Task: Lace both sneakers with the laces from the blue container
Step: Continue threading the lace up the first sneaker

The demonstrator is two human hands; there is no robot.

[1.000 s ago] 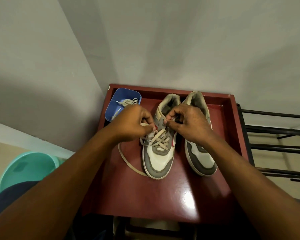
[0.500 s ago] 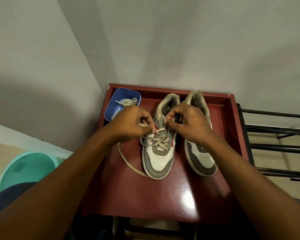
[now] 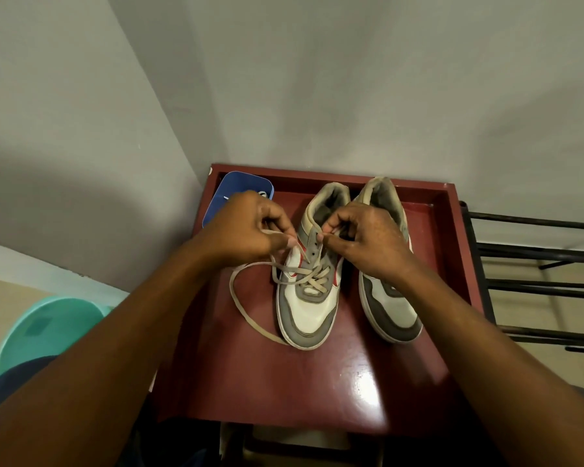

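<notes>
At far left corner of bench [image 3: 284,382], blue container [image 3: 236,192], mostly hidden behind left hand [image 3: 250,230]; contents impossible to tell. Near middle, left sneaker [image 3: 309,311] half laced, right sneaker [image 3: 390,311] just beside. Fingers of left hand and right hand [image 3: 364,237] curled, each pinching the lace [image 3: 246,311] above left sneaker; slack loop lying toward left edge.

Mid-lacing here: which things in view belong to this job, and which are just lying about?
Belongs to the job:
- left sneaker, laced partway up
- right sneaker
- lace, pinched by left hand and right hand
- blue container

Just lying about:
- teal basin
- black metal rack
</notes>
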